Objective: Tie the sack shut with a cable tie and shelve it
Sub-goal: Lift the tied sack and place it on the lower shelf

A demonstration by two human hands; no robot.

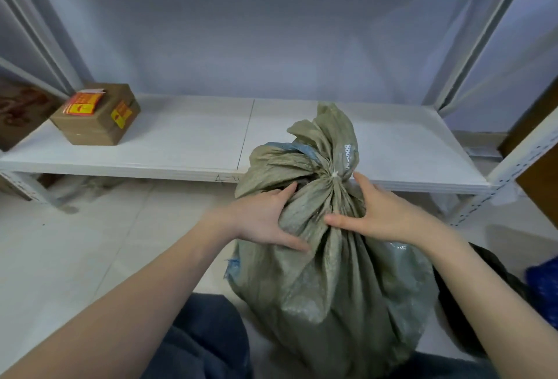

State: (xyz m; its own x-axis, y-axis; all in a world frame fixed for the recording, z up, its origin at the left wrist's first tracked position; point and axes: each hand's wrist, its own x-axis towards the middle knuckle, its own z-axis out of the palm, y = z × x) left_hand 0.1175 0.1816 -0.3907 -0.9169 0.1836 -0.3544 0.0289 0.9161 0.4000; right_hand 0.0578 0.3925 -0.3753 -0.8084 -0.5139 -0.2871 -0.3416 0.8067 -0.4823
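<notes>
Head view — both hands grip sack (pixel 332 282) below cable tie (pixel 334 175).

- sack (pixel 329 273) on the floor (pixel 75 245), in front of the shelf (pixel 181 149), toward its right half
- cable tie (pixel 334 175) round the sack's neck, bunched top above it
- left hand (pixel 265 218) on the sack's left side, right hand (pixel 380 212) on its right, both just below the tie
- box (pixel 96 114) on the shelf, far left, well apart from the sack
- person's knee (pixel 205 339) left of the sack, near side
</notes>
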